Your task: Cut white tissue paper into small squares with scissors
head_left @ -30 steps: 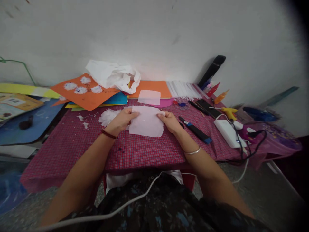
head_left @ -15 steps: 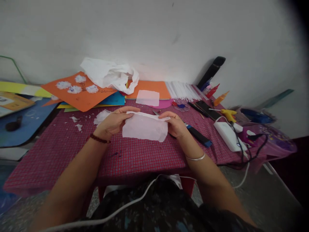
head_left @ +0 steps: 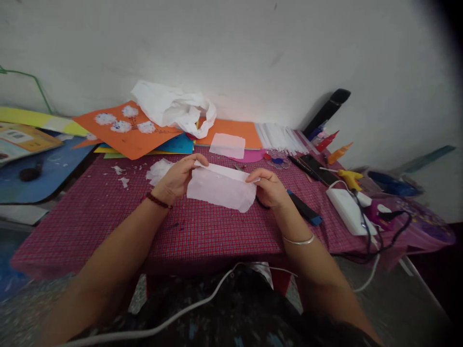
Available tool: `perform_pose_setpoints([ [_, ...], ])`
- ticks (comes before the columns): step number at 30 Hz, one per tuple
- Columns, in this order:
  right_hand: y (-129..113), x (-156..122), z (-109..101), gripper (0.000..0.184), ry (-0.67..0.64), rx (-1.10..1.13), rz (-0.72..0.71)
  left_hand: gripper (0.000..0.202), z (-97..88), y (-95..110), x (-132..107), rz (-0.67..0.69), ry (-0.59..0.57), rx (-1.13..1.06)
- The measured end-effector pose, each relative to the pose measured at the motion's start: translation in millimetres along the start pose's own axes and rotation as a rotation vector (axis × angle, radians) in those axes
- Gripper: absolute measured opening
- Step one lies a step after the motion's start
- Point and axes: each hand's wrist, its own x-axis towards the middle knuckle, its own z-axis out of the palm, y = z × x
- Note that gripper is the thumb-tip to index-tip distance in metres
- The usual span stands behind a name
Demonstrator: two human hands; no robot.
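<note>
A thin white sheet of tissue paper (head_left: 220, 188) is stretched between my two hands above the checked tablecloth (head_left: 217, 236). Its top edge is folded over in a narrow band. My left hand (head_left: 183, 176) pinches the upper left corner, thumb on top. At the upper right corner my right hand (head_left: 268, 185) pinches the same sheet. Behind the left hand lies a crumpled bit of tissue (head_left: 159, 171). Another flat tissue piece (head_left: 227, 145) rests farther back, over orange and pink paper. Scissors, partly hidden, lie beneath the sheet near my right hand.
Against the wall are an orange card with white flowers (head_left: 126, 140), a tissue heap (head_left: 173, 106) and white sticks (head_left: 280, 139). On the right are a blue-black cutter (head_left: 306, 209), a phone (head_left: 318, 168), a yellow glue gun (head_left: 350, 178), a white power box (head_left: 349, 209) and cables.
The folded band along the sheet's top edge looks wider. My right hand is slightly lower, so the sheet tilts down to the right. The whole view has shifted a little.
</note>
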Motion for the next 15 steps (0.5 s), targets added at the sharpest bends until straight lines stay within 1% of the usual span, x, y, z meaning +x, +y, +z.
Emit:
perform_pose_setpoints([
  [3,0.3,0.5,-0.5,0.009,-0.018,-0.010,0.001,0.003,-1.3,-0.1,-0.9,-0.016,0.014,0.007],
  [5,0.2,0.9,-0.7,0.010,-0.031,-0.017,-0.001,0.002,-2.0,1.7,-2.7,0.001,-0.009,0.019],
  [6,0.2,0.9,-1.1,0.010,-0.041,-0.025,-0.006,0.005,-2.2,3.0,-3.7,0.022,-0.027,0.025],
  [7,0.2,0.8,-1.8,0.009,-0.055,-0.037,-0.014,0.011,-2.3,4.4,-4.7,0.035,-0.053,0.030],
  [9,-0.2,-0.2,-4.2,0.007,-0.095,-0.079,-0.042,0.030,-2.1,6.6,-5.8,0.022,-0.095,0.037],
  [10,-0.9,-1.0,-5.6,0.006,-0.117,-0.113,-0.061,0.038,-1.7,6.8,-5.7,0.006,-0.096,0.052],
  [11,-2.2,-2.0,-7.0,0.006,-0.139,-0.156,-0.081,0.040,-1.1,6.5,-5.1,-0.010,-0.080,0.080],
  [12,-4.1,-2.9,-8.2,0.007,-0.161,-0.210,-0.097,0.038,-0.3,5.4,-3.9,-0.030,-0.061,0.122],
  [13,-6.4,-3.7,-9.2,0.009,-0.181,-0.272,-0.108,0.031,0.5,3.6,-2.3,-0.039,-0.040,0.173],
  [14,-9.0,-4.2,-9.8,0.010,-0.197,-0.338,-0.112,0.023,1.2,1.4,-0.4,-0.024,-0.012,0.227],
  [15,-11.6,-4.3,-10.2,0.011,-0.210,-0.401,-0.110,0.022,1.7,-1.2,1.7,0.000,0.012,0.276],
])
